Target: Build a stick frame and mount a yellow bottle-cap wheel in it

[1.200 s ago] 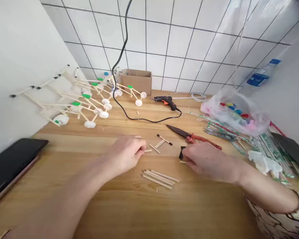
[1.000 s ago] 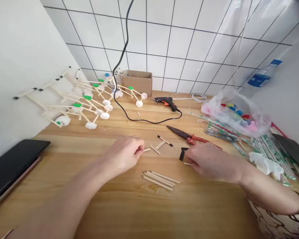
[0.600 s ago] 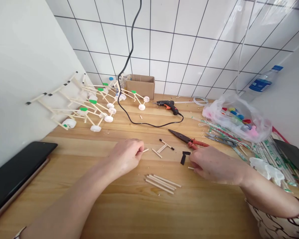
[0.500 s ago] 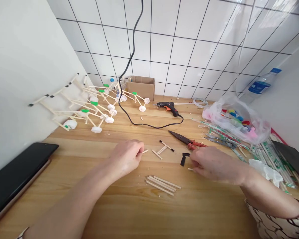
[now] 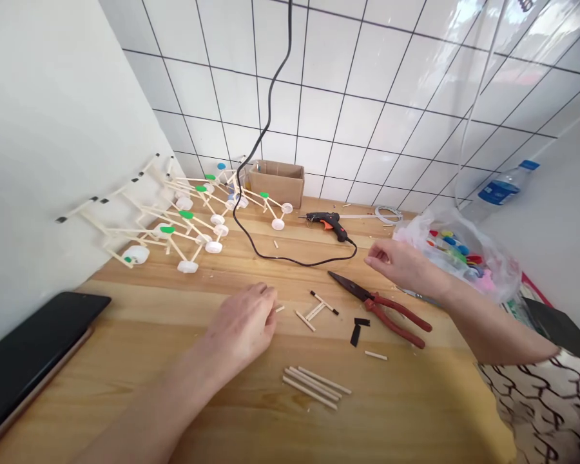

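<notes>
My left hand [image 5: 244, 322] rests on the wooden table [image 5: 232, 412], fingers curled and pinching a short wooden stick piece [image 5: 280, 309]. My right hand [image 5: 400, 263] is lifted above the table, fingers loosely curled with nothing in them, a short way right of the black glue gun [image 5: 325, 222]. Below it lie red-handled pliers [image 5: 381, 307]. Between my hands sit a small T of sticks with black ends [image 5: 321, 304], black tape scraps [image 5: 357, 330] and one short stick [image 5: 376, 355]. A bundle of several sticks [image 5: 315, 384] lies nearer me.
Stick frames with white and green caps [image 5: 183, 212] stand at the back left by the wall. A cardboard box [image 5: 276, 181], a black cord [image 5: 265, 238], a plastic bag of coloured caps [image 5: 457, 251], a water bottle [image 5: 500, 190] and a black phone [image 5: 24, 351] ring the table.
My right hand has left the short stick and tape scraps on the table and risen up and back toward the glue gun. The view has tilted up. My left hand has hardly moved.
</notes>
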Action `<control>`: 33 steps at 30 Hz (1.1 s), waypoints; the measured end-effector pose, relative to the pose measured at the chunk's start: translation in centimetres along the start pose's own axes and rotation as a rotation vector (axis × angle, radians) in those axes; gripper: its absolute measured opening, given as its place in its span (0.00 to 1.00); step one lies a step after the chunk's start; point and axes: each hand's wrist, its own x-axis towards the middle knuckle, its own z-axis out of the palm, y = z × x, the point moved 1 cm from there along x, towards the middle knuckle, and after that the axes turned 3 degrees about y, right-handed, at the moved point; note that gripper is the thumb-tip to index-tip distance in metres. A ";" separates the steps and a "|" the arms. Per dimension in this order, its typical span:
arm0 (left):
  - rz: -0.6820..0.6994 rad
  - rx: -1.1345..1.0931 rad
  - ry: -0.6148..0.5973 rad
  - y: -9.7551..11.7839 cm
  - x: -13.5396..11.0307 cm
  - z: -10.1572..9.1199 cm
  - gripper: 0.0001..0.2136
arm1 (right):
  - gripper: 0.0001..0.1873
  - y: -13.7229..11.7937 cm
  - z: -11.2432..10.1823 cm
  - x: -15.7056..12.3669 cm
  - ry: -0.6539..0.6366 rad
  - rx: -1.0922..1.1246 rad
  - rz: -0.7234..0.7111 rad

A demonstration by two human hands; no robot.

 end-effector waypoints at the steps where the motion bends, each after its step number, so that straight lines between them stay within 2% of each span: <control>1: 0.001 -0.001 0.012 0.1 0.0 0.1 0.06 | 0.10 0.3 0.1 1.2 0.014 -0.009 0.020; 5: 0.004 -0.018 0.038 0.5 -0.2 0.3 0.07 | 0.10 0.8 1.1 6.3 0.014 -0.024 0.096; 9: 0.030 -0.059 0.044 0.8 -0.3 0.5 0.08 | 0.14 0.1 2.1 10.6 -0.060 -0.001 0.170; 16: 0.047 -0.087 0.025 0.9 -0.5 0.7 0.04 | 0.15 -1.2 4.0 14.7 -0.159 0.093 0.270; 21: 0.014 -0.115 -0.007 1.5 -0.6 0.6 0.02 | 0.15 -2.0 3.6 14.6 -0.089 0.207 0.327; 26: 0.055 -0.156 0.019 2.1 -0.9 1.0 0.03 | 0.05 -2.7 0.7 12.4 0.065 0.422 0.306; 29: 0.081 -0.171 0.091 2.0 -1.2 1.5 0.04 | 0.06 -2.8 -1.5 11.1 0.213 0.534 0.283; 33: 0.095 -0.203 0.288 1.5 -1.1 2.1 0.10 | 0.09 -3.1 -4.4 9.0 0.340 0.660 0.243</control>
